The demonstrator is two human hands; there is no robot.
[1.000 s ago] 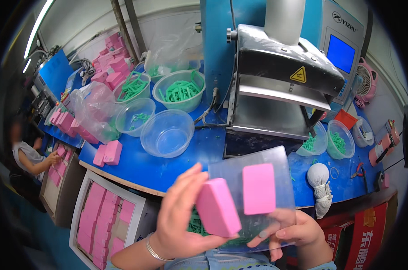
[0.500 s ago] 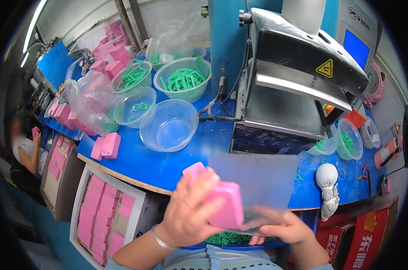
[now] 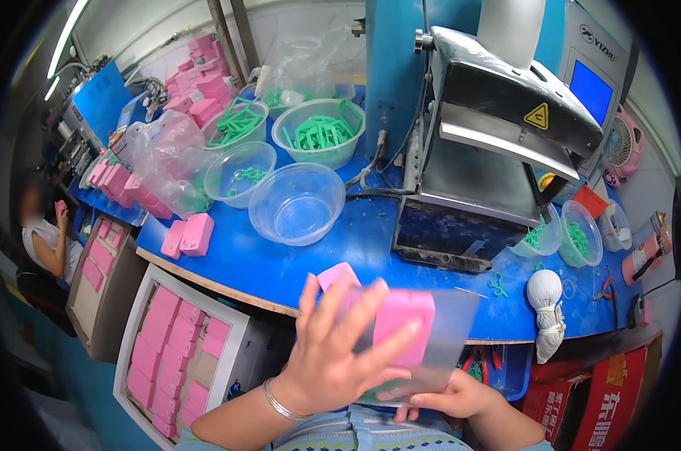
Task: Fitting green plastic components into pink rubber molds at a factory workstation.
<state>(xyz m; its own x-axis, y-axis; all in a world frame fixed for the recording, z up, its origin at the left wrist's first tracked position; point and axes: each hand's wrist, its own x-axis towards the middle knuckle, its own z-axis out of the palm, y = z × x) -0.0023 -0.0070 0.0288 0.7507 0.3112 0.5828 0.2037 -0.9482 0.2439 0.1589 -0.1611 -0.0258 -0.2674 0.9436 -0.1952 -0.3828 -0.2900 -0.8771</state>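
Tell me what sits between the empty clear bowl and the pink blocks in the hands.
Head view: only bare blue tabletop and its wooden front edge lie between the empty clear bowl and the pink blocks.

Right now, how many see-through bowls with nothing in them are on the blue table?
1: the empty clear bowl sits mid-table, left of the grey machine. The clear bowl just behind holds a few green pieces. Others may be hidden.

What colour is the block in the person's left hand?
Pink: the block shows best in the head view.

Empty bowl [image 3: 297, 203] left of press machine [image 3: 498, 150] on table [image 3: 355, 248]. Bowls of clips [image 3: 319, 131] behind it (box tray [image 3: 179, 346] below table edge).
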